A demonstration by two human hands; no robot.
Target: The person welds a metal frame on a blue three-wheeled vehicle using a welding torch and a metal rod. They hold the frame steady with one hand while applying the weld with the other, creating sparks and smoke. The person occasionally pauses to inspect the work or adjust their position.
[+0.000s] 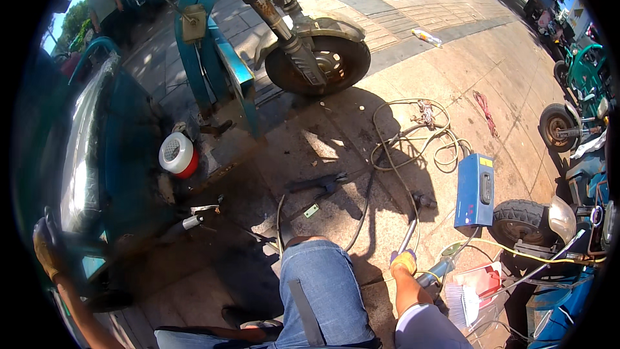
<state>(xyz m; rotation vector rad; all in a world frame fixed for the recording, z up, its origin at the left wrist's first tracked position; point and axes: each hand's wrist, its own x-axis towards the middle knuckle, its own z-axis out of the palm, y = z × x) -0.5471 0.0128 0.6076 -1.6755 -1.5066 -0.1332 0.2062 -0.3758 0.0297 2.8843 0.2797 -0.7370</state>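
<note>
A hammer-like tool with a silver metal shaft and dark head (409, 232) is gripped by the right hand (403, 261), gloved in yellow and purple, its fingers clamped around the shaft's lower end. The tool is seen against tan stone paving (445, 84), left of a blue box-shaped machine with a dark handle (471, 197). The left hand (46, 244), also gloved, is placed at the teal metal vehicle body (132, 148); whether its fingers are closed cannot be told.
</note>
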